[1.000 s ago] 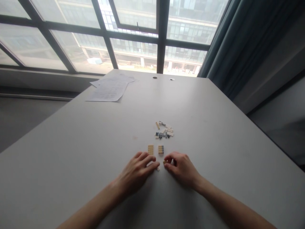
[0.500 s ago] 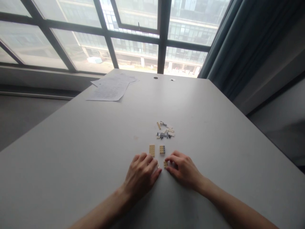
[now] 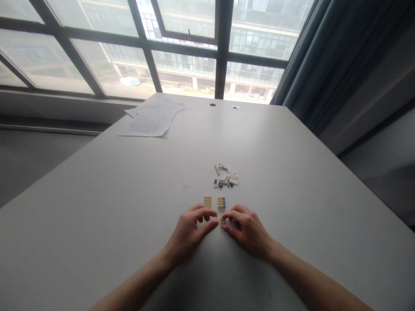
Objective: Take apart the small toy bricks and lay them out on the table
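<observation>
On the white table, the thumb and fingertips of my right hand (image 3: 248,226) close on a small tan building brick (image 3: 222,222). Just left of it, my left hand (image 3: 194,229) has its thumb and index finger curved around a small cream building brick (image 3: 217,218), which is mostly hidden by the fingertips. The two bricks are very close together; I cannot tell whether they touch. Beyond my left fingers lies a studded tan plate (image 3: 207,201), partly covered by the hand. Beside it sits a tan and grey brick block (image 3: 221,202).
A small pile of loose grey, white and tan pieces (image 3: 223,183) lies farther up the table (image 3: 275,147). Printed papers (image 3: 151,121) rest at the far left, and two round holes are near the far edge. A dark curtain (image 3: 311,65) hangs at right.
My left hand has rolled and its fingers have lifted, showing the gap between thumb and index finger. My right hand has brought the tan brick slightly left, closer to the left fingertips.
</observation>
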`<state>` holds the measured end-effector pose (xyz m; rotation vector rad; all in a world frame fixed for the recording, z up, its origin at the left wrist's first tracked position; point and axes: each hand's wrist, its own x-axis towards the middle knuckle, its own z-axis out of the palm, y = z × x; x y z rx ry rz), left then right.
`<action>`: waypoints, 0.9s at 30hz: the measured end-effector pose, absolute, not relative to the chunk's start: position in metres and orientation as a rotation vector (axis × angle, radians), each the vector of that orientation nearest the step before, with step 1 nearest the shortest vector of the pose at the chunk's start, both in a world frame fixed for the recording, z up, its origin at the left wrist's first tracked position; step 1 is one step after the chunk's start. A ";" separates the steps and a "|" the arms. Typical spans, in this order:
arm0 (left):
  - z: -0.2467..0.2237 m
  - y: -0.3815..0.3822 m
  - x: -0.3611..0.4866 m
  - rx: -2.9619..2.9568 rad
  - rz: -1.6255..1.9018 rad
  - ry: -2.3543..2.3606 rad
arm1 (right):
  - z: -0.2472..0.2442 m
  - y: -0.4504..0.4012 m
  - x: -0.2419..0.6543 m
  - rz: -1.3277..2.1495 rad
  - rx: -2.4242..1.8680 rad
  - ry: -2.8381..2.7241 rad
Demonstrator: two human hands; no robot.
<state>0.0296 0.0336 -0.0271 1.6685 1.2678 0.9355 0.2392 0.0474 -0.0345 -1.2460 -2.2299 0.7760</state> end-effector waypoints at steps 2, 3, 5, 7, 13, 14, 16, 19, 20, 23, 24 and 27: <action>-0.026 0.038 0.028 1.165 1.065 1.079 | -0.033 0.048 0.239 0.800 -1.249 -2.218; -0.025 0.039 0.027 0.969 1.121 0.984 | -0.032 0.048 0.239 0.809 -1.250 -2.215; -0.025 0.041 0.027 0.747 1.195 0.846 | -0.032 0.048 0.240 0.814 -1.252 -2.213; -0.024 0.041 0.025 0.747 1.193 0.825 | -0.033 0.048 0.240 0.810 -1.253 -2.212; -0.023 0.034 0.017 1.938 0.941 1.234 | -0.036 0.047 0.239 0.771 -1.245 -2.229; -0.025 0.033 0.017 2.159 0.878 1.264 | -0.036 0.046 0.239 0.761 -1.244 -2.234; -0.030 0.030 0.020 2.438 0.759 1.287 | -0.036 0.046 0.239 0.742 -1.245 -2.242; -0.038 0.029 0.027 2.549 0.635 1.321 | -0.037 0.046 0.239 0.723 -1.247 -2.252; -0.039 0.029 0.029 2.555 0.620 1.337 | -0.038 0.046 0.238 0.718 -1.246 -2.255; -0.040 0.031 0.033 2.563 0.604 1.379 | -0.038 0.046 0.237 0.704 -1.250 -2.264; -0.039 0.032 0.034 2.565 0.603 1.391 | -0.038 0.046 0.237 0.699 -1.254 -2.265; -0.038 0.033 0.036 2.575 0.588 1.408 | -0.038 0.046 0.236 0.684 -1.270 -2.259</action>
